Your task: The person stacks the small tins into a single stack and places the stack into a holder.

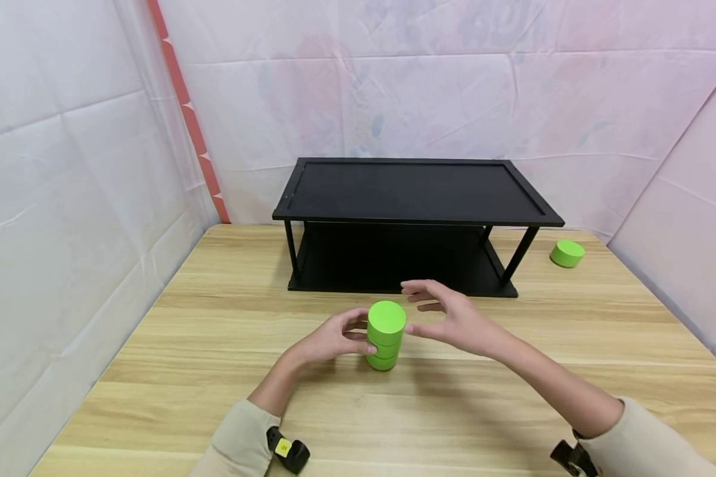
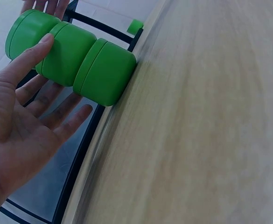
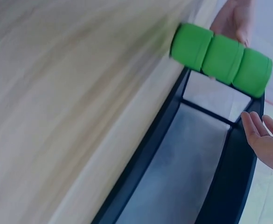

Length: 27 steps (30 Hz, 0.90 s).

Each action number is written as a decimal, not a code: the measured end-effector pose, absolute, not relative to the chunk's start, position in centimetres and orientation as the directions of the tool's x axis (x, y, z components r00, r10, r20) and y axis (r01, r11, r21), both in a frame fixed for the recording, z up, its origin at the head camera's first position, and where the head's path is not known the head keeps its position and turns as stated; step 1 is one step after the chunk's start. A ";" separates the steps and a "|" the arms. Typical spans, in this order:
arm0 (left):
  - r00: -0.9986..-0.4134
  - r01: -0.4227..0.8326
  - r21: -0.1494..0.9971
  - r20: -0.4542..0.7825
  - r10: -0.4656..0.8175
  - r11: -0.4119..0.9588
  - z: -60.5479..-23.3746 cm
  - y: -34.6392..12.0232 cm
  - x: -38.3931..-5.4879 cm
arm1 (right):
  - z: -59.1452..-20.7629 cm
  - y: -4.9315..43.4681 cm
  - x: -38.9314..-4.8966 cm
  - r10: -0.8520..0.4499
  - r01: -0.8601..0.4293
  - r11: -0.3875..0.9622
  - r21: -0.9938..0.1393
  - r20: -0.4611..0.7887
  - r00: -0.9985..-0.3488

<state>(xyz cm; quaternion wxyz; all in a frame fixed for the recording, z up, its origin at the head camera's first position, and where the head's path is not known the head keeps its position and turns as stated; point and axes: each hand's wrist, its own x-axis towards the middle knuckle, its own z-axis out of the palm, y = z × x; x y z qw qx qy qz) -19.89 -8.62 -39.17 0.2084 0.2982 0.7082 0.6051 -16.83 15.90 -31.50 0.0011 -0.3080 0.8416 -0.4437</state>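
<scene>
Three lime-green round lidded containers (image 1: 386, 331) stand stacked upright on the wooden table, in front of a black shelf. Around the left side of the stack is my left hand (image 1: 334, 339), thumb in front and fingers behind. From the left wrist view, the thumb overlaps the upper two containers (image 2: 68, 51), while the fingers of the left hand (image 2: 29, 116) reach out fairly straight and spread. My right hand (image 1: 453, 318) is close to the right of the stack's top, its fingers extended and nothing in its grasp. The right wrist view shows those fingers (image 3: 255, 130) apart from the stack (image 3: 222, 58).
Behind the hands stands a two-level black shelf (image 1: 414, 192) on posts. One more green round container (image 1: 567, 253) lies on the table (image 1: 215, 331) right of the shelf. White sheets (image 1: 423, 99) hang around the back and sides.
</scene>
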 end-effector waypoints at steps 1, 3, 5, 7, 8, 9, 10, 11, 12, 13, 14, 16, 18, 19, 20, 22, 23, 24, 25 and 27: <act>-0.736 0.172 0.981 0.068 0.674 0.088 -39.2 -8.6 -19.9 | -31.4 16.3 -16.9 -0.510 -0.521 0.420 -0.743 0.281 -0.813; -0.737 0.172 0.981 0.071 0.673 0.086 -39.2 -8.6 -19.9 | -31.1 17.1 -17.0 -0.492 -0.526 0.424 -0.737 0.300 -0.817; -0.737 0.174 0.981 0.073 0.672 0.084 -39.2 -8.5 -19.9 | -30.9 17.9 -17.1 -0.468 -0.521 0.440 -0.731 0.309 -0.828; -0.737 0.175 0.981 0.073 0.672 0.085 -39.1 -8.5 -19.9 | -30.6 18.7 -17.1 -0.446 -0.514 0.452 -0.729 0.314 -0.838; -0.736 0.174 0.981 0.072 0.673 0.085 -39.1 -8.5 -19.9 | -30.5 19.2 -17.1 -0.434 -0.511 0.459 -0.726 0.319 -0.842; -0.736 0.175 0.981 0.072 0.673 0.087 -39.1 -8.6 -19.9 | -30.4 19.6 -17.2 -0.423 -0.505 0.470 -0.724 0.317 -0.849; -0.736 0.174 0.981 0.072 0.673 0.085 -39.1 -8.6 -19.9 | -30.3 20.0 -17.2 -0.410 -0.497 0.477 -0.725 0.316 -0.855; -0.736 0.172 0.982 0.072 0.673 0.083 -39.1 -8.6 -19.8 | -30.2 20.4 -17.2 -0.400 -0.489 0.485 -0.724 0.314 -0.861; -0.737 0.170 0.982 0.070 0.672 0.084 -39.1 -8.6 -19.8 | -30.2 20.8 -17.3 -0.390 -0.485 0.493 -0.722 0.315 -0.865; -0.737 0.167 0.982 0.068 0.672 0.084 -39.1 -8.6 -19.8 | -30.1 21.3 -17.4 -0.380 -0.477 0.500 -0.723 0.313 -0.871; -0.737 0.166 0.982 0.067 0.672 0.085 -39.2 -8.6 -19.8 | -30.1 21.7 -17.4 -0.369 -0.466 0.510 -0.724 0.305 -0.878; -0.737 0.164 0.983 0.064 0.673 0.086 -39.2 -8.7 -19.8 | -30.2 22.6 -17.6 -0.347 -0.445 0.533 -0.719 0.293 -0.891; -0.737 0.162 0.983 0.061 0.673 0.089 -39.2 -8.7 -19.8 | -30.3 23.5 -17.7 -0.324 -0.423 0.559 -0.713 0.282 -0.903; -0.737 0.162 0.983 0.061 0.674 0.088 -39.2 -8.7 -19.8 | -30.3 24.0 -17.8 -0.310 -0.410 0.571 -0.711 0.276 -0.910; -0.737 0.161 0.983 0.061 0.673 0.088 -39.3 -8.7 -19.9 | -30.4 24.4 -17.9 -0.297 -0.400 0.582 -0.708 0.273 -0.915; -0.737 0.160 0.983 0.060 0.673 0.087 -39.3 -8.7 -19.9 | -30.5 25.3 -18.0 -0.269 -0.375 0.598 -0.708 0.263 -0.926; -0.737 0.159 0.984 0.059 0.674 0.087 -39.3 -8.7 -19.9 | -30.5 25.7 -18.1 -0.255 -0.360 0.602 -0.713 0.255 -0.933; -0.736 0.158 0.983 0.058 0.674 0.088 -39.3 -8.7 -19.9 | -30.5 26.2 -18.2 -0.241 -0.346 0.605 -0.718 0.249 -0.938; -0.736 0.158 0.984 0.058 0.675 0.088 -39.3 -8.7 -19.9 | -30.4 26.7 -18.3 -0.227 -0.331 0.607 -0.722 0.241 -0.943; -0.735 0.157 0.984 0.057 0.676 0.088 -39.3 -8.7 -19.9 | -30.4 27.7 -18.4 -0.198 -0.300 0.622 -0.723 0.226 -0.954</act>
